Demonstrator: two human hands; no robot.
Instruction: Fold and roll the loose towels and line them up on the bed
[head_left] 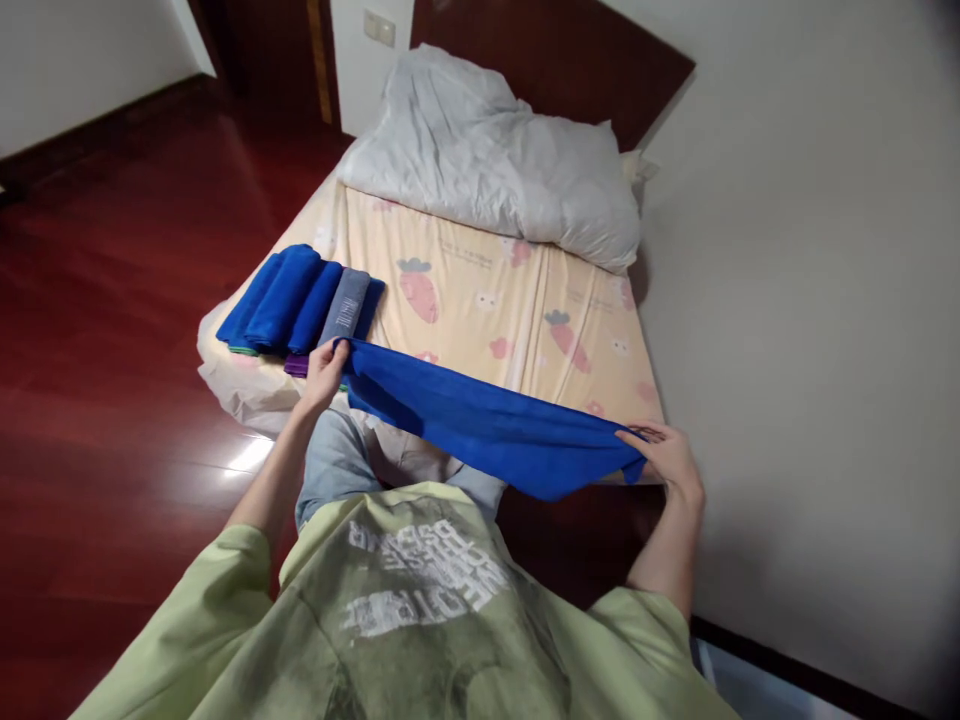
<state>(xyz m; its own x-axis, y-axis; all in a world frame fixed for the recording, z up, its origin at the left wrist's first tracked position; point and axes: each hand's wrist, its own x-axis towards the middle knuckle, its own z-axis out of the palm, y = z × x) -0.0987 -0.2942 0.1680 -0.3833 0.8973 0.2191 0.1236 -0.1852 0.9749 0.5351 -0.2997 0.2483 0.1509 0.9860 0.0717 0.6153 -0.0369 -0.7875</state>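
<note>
A blue towel [480,420] hangs stretched between both hands, just above the near edge of the bed [480,290]. My left hand [325,372] pinches its left end beside the row of folded towels. My right hand [670,460] grips the right end near the bed's right corner. The towel sags in the middle over my knees.
Several folded towels [300,300], blue and one grey, lie in a row on the bed's left side, with purple and green ones under them. A white duvet [487,150] is bunched at the headboard. A white wall runs along the right; red wooden floor lies to the left.
</note>
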